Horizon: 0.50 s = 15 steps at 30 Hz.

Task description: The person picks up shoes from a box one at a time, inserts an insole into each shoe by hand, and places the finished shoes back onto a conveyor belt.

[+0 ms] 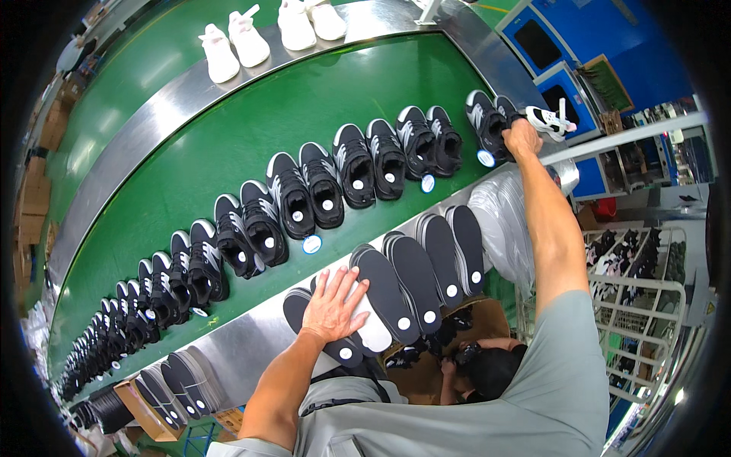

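My left hand (335,306) lies palm down with fingers spread over stacks of black insoles (384,288) on the metal ledge. Beneath its edge a white piece (374,332), perhaps a pale insole, peeks out. Farther right, my right hand (523,139) is stretched out and closed at the heel of a black sneaker (503,106), the right one of the rightmost pair; its fingertips are partly hidden. That sneaker's mate (484,122) stands just left of it, a round tag by its heel.
A long row of black sneakers (352,164) stands on the green belt (228,137). White shoes (247,42) sit on the far metal rim. More insoles fill a carton (148,411) at lower left. A person (491,373) crouches by a box below; a wire rack (632,327) stands right.
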Tool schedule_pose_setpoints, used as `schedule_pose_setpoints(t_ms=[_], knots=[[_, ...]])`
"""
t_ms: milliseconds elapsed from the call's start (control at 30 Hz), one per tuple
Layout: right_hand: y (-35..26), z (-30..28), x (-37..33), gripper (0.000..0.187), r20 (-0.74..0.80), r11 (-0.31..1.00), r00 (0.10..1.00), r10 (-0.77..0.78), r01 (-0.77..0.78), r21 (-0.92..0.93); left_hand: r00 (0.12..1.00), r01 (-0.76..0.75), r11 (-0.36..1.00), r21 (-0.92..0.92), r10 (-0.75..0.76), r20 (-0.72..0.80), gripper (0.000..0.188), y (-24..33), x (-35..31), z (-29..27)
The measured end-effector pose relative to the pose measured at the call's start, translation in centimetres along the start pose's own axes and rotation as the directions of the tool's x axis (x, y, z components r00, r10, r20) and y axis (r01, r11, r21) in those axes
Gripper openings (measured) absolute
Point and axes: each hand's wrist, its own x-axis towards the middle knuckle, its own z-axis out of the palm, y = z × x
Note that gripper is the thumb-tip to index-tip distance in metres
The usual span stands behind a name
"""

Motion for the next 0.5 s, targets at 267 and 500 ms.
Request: schedule_pose_setpoints(t_ms=[267,500], knots=[[-1.2,6.7,3.0,0.035,0.117,0.993,0.987,-0.112,0.106,0.058,0.999,-0.001,0.999,-0.037,-0.001,-0.032,0.064,0.0,0.5,0.3],[-1.8,9.5,3.7,0.028,0.071,0.98,0.979,-0.193,0.188,0.065,0.999,-0.002,0.999,-0.048,-0.001,-0.047,0.066,0.2,0.6,0.4]])
